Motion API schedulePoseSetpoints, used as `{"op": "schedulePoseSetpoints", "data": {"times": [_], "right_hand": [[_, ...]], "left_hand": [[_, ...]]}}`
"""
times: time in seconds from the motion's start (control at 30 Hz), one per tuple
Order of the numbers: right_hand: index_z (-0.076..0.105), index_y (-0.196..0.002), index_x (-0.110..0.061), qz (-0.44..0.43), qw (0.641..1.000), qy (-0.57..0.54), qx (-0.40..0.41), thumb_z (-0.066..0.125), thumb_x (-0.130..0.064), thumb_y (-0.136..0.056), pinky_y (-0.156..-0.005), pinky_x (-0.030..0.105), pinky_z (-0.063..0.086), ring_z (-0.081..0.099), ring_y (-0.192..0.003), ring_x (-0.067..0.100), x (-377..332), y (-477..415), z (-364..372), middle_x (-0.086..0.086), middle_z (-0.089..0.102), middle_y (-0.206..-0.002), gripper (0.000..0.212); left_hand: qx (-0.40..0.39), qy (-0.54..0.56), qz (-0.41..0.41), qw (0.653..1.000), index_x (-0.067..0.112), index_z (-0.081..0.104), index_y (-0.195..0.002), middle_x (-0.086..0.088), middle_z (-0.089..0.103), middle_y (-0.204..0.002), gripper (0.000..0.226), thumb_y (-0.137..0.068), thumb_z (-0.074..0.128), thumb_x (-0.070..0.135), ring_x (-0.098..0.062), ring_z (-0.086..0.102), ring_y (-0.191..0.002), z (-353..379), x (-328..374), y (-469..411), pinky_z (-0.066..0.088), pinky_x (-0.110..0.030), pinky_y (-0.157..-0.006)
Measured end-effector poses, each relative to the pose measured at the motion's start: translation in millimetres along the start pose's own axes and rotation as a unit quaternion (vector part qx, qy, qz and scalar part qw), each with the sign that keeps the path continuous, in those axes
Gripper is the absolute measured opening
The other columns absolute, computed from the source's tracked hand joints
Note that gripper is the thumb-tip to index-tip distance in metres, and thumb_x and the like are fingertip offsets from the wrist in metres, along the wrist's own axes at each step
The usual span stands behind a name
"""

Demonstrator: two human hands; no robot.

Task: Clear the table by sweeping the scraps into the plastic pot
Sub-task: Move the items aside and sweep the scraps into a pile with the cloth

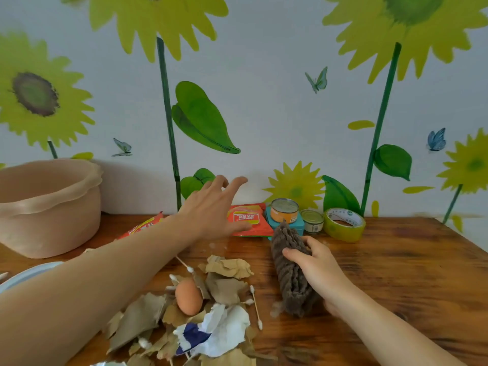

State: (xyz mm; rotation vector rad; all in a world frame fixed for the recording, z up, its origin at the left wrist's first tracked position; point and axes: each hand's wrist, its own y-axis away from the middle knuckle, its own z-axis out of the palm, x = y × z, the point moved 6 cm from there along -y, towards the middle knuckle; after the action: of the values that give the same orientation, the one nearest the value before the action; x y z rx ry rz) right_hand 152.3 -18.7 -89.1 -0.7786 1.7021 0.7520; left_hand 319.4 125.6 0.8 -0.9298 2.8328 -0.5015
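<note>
1. The pale pink plastic pot (50, 207) is standing far left on the wooden table (396, 260);
2. the left hand (211, 207) is reaching, fingers spread wide, over the red snack packet (248, 220);
3. torn brown paper scraps (227, 283) are lying centre;
4. the right hand (317, 268) is gripping a grey-brown chenille cloth (287, 265).

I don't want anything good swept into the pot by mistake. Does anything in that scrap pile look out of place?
Yes: a whole brown egg sits in the middle of the torn brown paper scraps, beside crumpled white paper and cotton swabs. It looks unbroken, unlike the litter around it.
</note>
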Motion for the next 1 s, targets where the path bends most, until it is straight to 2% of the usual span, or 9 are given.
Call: {"op": "schedulePoseSetpoints", "data": {"times": [0.17,0.27,0.37,0.43,0.53,0.63,0.83,0.9,1.0], "right_hand": [[0.062,-0.118,-0.023,-0.006,1.000,0.026,-0.008,0.072,-0.028,-0.095,-0.087,0.040,0.057,0.070,-0.098,0.019,-5.5,1.2,14.5,-0.001,0.072,-0.108,0.025],[0.066,-0.115,-0.021,-0.003,0.998,0.054,-0.029,0.074,-0.028,-0.093,-0.084,0.039,0.056,0.071,-0.096,0.021,-9.7,0.1,34.2,0.002,0.074,-0.106,0.025],[0.070,-0.111,-0.021,0.001,0.997,0.066,-0.047,0.076,-0.027,-0.090,-0.089,0.042,0.057,0.072,-0.096,0.023,-13.9,-0.5,59.5,0.004,0.076,-0.103,0.022],[0.071,-0.110,-0.021,-0.005,0.996,0.068,-0.052,0.077,-0.029,-0.089,-0.092,0.044,0.056,0.071,-0.099,0.024,-17.3,-0.8,74.8,0.003,0.075,-0.104,0.023],[0.071,-0.102,-0.023,-0.008,0.996,0.057,-0.062,0.075,-0.027,-0.091,-0.090,0.040,0.054,0.068,-0.101,0.023,-23.4,1.1,92.5,0.001,0.074,-0.104,0.012],[0.071,-0.097,-0.024,-0.007,0.997,0.038,-0.066,0.072,-0.025,-0.094,-0.086,0.038,0.055,0.069,-0.099,0.022,-30.4,2.7,102.5,0.002,0.075,-0.103,0.003],[0.068,-0.095,-0.030,-0.048,0.997,0.060,-0.010,0.075,-0.028,-0.091,-0.095,0.048,0.058,0.072,-0.099,0.025,-42.4,6.2,83.1,0.001,0.076,-0.102,0.008],[0.069,-0.101,-0.026,-0.053,0.997,0.057,0.008,0.075,-0.029,-0.091,-0.095,0.051,0.058,0.073,-0.097,0.027,-46.4,11.0,72.7,0.003,0.076,-0.101,0.012],[0.070,-0.107,-0.024,-0.072,0.995,0.074,0.015,0.074,-0.029,-0.092,-0.093,0.048,0.058,0.073,-0.094,0.024,-53.3,23.4,58.1,0.001,0.076,-0.100,0.017]], "left_hand": [[-0.015,0.132,-0.004,0.991,0.035,0.035,-0.146,0.000,0.053,-0.139,0.067,-0.090,0.057,0.065,-0.018,0.051,-0.127,-24.9,-5.5,40.5,0.046,-0.039,-0.104],[-0.014,0.193,-0.023,0.981,0.029,0.047,-0.141,0.007,0.058,-0.132,0.054,-0.094,0.061,0.053,-0.009,0.054,-0.116,-41.4,-14.4,67.3,0.047,-0.033,-0.100],[0.022,0.287,-0.052,0.956,0.028,0.058,-0.129,0.010,0.063,-0.122,0.037,-0.096,0.063,0.043,-0.007,0.060,-0.112,-58.5,-26.9,95.5,0.053,-0.034,-0.097],[0.041,0.326,-0.055,0.943,0.029,0.061,-0.124,0.012,0.065,-0.117,0.029,-0.097,0.064,0.038,-0.004,0.061,-0.110,-65.6,-30.2,111.2,0.053,-0.028,-0.092],[0.049,0.352,-0.052,0.933,0.029,0.063,-0.121,0.013,0.066,-0.116,0.025,-0.097,0.065,0.035,-0.003,0.061,-0.112,-67.7,-30.6,125.6,0.050,-0.020,-0.087],[0.059,0.360,-0.053,0.930,0.028,0.063,-0.121,0.012,0.067,-0.116,0.025,-0.096,0.066,0.032,-0.003,0.062,-0.112,-69.2,-33.0,132.0,0.051,-0.022,-0.086],[0.063,0.354,-0.036,0.932,0.033,0.063,-0.120,0.014,0.068,-0.115,0.027,-0.094,0.067,0.041,-0.005,0.062,-0.110,-78.8,-39.7,131.9,0.053,-0.036,-0.098],[0.041,0.359,-0.034,0.932,0.034,0.064,-0.119,0.012,0.068,-0.114,0.027,-0.093,0.068,0.041,-0.005,0.063,-0.109,-77.1,-40.2,131.5,0.054,-0.038,-0.098],[-0.017,0.338,-0.020,0.941,0.036,0.063,-0.119,0.013,0.068,-0.115,0.033,-0.090,0.067,0.049,-0.004,0.064,-0.108,-73.6,-35.9,132.5,0.054,-0.037,-0.099]]}}
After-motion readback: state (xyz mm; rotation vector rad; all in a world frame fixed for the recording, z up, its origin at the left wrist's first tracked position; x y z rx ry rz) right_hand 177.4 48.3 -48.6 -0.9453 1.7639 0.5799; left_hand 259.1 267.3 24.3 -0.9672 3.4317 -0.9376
